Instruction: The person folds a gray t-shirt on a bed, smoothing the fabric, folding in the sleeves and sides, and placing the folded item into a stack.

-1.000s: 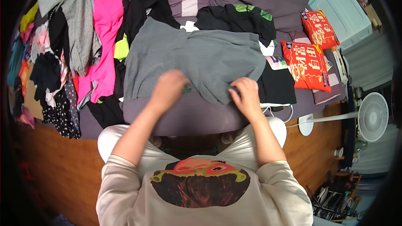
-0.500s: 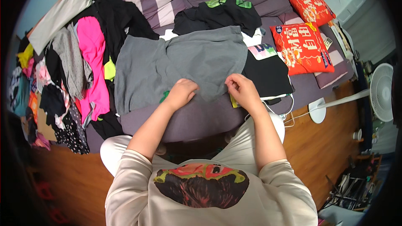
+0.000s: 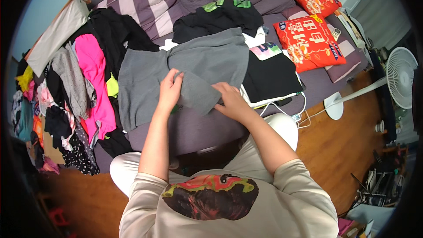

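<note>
The grey T-shirt [image 3: 194,72] lies spread on the purple sofa [image 3: 194,128], just right of the pink garment [image 3: 92,79]; the left hand [image 3: 169,89] pinches its folded flap, the right hand [image 3: 232,102] presses flat and open; a loosened pinch could let the fold spring back unevenly.

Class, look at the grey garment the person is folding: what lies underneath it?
The grey garment lies spread on a purple sofa seat, with the left hand and right hand on it. A small green bit peeks out at its lower edge. Anything else beneath is covered.
</note>
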The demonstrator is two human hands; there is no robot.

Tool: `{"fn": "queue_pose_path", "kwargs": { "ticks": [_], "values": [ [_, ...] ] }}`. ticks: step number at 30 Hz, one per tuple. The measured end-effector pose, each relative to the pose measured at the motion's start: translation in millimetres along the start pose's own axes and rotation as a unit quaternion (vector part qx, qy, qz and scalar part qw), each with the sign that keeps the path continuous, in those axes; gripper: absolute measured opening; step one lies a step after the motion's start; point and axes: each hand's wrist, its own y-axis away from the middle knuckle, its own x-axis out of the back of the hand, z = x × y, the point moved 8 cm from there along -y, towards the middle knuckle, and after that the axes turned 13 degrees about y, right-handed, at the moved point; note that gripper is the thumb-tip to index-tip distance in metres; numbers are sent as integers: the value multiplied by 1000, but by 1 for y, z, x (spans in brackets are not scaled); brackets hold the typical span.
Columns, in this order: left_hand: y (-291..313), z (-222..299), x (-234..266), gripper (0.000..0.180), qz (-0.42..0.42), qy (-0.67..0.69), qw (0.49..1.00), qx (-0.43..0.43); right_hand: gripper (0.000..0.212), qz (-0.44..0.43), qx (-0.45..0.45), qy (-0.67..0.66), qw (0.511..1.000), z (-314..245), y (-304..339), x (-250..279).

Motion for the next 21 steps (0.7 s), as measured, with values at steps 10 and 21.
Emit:
{"fn": "queue_pose_path", "kwargs": {
  "ticks": [10,21],
  "values": [
    [36,-12,-110,33,-166,79,980,76,33,149,-172,-71,971,146,39,128],
    [56,-60,-250,99,-140,220,884,387,99,-40,-403,-69,912,301,78,115]
  ]
}}
